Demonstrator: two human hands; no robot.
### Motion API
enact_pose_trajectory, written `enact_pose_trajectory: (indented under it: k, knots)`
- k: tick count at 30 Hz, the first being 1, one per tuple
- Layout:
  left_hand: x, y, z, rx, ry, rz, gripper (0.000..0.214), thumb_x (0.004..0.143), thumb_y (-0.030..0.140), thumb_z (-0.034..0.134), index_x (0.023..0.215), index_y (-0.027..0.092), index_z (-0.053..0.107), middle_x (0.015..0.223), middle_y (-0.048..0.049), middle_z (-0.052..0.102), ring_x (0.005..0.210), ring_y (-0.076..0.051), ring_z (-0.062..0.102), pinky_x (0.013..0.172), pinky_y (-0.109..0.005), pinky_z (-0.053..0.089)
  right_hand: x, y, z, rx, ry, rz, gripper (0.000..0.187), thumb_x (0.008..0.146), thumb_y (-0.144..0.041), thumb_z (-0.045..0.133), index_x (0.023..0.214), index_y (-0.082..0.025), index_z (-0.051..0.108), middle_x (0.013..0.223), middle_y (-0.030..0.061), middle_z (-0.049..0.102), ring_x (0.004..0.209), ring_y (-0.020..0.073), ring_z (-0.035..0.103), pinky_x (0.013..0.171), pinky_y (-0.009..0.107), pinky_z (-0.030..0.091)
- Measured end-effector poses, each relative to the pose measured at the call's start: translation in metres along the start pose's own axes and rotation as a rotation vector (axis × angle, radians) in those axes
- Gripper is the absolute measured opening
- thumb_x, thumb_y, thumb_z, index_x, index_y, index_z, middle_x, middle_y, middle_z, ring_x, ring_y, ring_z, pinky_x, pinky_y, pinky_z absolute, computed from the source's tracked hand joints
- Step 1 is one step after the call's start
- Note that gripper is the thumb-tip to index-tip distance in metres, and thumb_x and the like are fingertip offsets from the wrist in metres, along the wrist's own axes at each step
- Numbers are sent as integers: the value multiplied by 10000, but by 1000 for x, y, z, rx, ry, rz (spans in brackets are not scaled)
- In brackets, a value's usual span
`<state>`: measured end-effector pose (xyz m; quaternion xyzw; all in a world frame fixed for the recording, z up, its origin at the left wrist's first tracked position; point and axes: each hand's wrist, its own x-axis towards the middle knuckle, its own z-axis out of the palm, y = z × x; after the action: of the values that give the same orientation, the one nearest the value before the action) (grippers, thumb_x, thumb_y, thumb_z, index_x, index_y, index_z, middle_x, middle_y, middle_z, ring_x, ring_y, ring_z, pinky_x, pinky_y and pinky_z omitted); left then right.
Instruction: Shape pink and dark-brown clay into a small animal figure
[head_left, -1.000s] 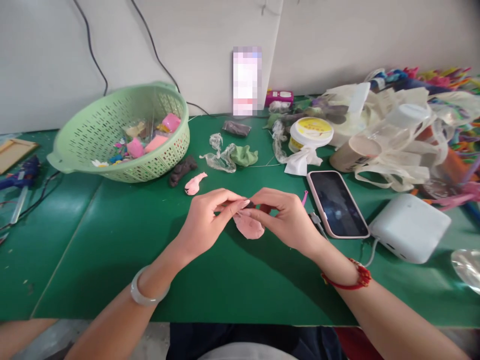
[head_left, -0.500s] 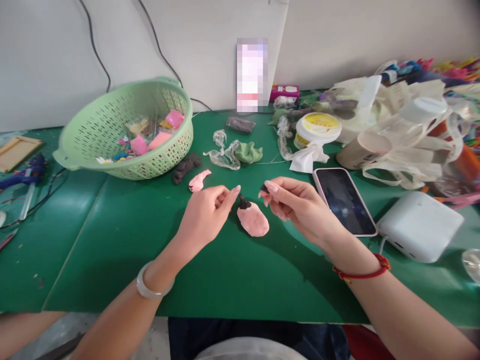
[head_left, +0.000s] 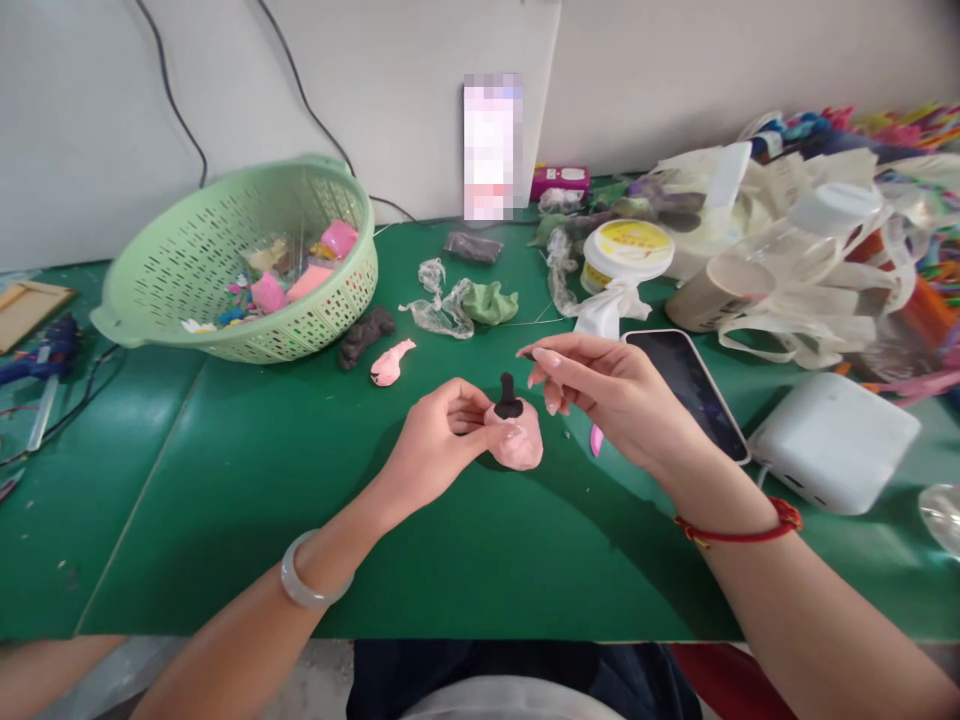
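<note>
Between the thumb and fingers of my left hand (head_left: 439, 445) is a rounded pink clay piece (head_left: 519, 446), with a black clay stem (head_left: 508, 392) standing up from its top. My right hand (head_left: 607, 390) is raised just to the right, thumb and forefinger pinching a small dark bit of clay (head_left: 528, 354). Under that hand a magenta tool tip (head_left: 596, 440) shows; the rest of it is hidden. A smaller pink clay piece (head_left: 390, 364) with a narrow tail and a dark mark lies beyond my left hand, beside a dark clay lump (head_left: 366, 338).
A green colander (head_left: 300, 335) holding colourful bits stands at the left, near a blue glue gun (head_left: 52, 352). Green clay (head_left: 491, 303) and plastic wrap lie behind. To the right are a phone (head_left: 686, 385), a white box (head_left: 836, 440), a lidded tub (head_left: 628, 250) and bags.
My left hand has shifted from the black stem to grip the pink clay piece, which now sits more upright. My right hand still pinches the dark bit; the magenta tip has come into view.
</note>
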<state>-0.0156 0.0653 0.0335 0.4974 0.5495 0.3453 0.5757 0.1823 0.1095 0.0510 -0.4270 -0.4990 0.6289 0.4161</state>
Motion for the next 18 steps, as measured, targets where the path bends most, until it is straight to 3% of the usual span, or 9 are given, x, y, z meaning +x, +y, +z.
enact_pose_trajectory:
  k: [3, 9, 13, 18]
  knots:
    - [3, 1, -1, -181, -44, -47, 464, 660, 406, 896, 857, 197, 532, 814, -3, 709, 795, -162, 696, 747, -286, 543, 2, 1, -5, -30, 44, -40, 324, 728, -408, 870, 975, -211, 800, 781, 19, 712, 620, 97, 602, 608, 243, 549]
    - [9, 7, -13, -239, -26, -34, 485, 648, 388, 902, 903, 195, 538, 830, -7, 735, 782, -152, 698, 754, -281, 531, 3, 4, -5, -44, 1, -9, 389, 720, -427, 874, 1042, -220, 805, 957, 68, 773, 846, 175, 708, 790, 321, 601]
    - [9, 12, -18, -265, -45, -24, 516, 618, 393, 924, 904, 195, 543, 834, -7, 734, 756, -136, 676, 719, -264, 521, 2, 5, -2, -43, -9, -12, 306, 771, -428, 837, 1007, -233, 816, 934, 55, 780, 811, 155, 698, 784, 316, 590]
    - [7, 13, -18, -264, -45, 43, 481, 667, 445, 889, 904, 202, 548, 825, -3, 704, 746, -135, 659, 702, -274, 526, -1, 0, 1, -148, 2, -55, 321, 733, -420, 862, 985, -227, 814, 885, 59, 779, 789, 178, 690, 709, 315, 580]
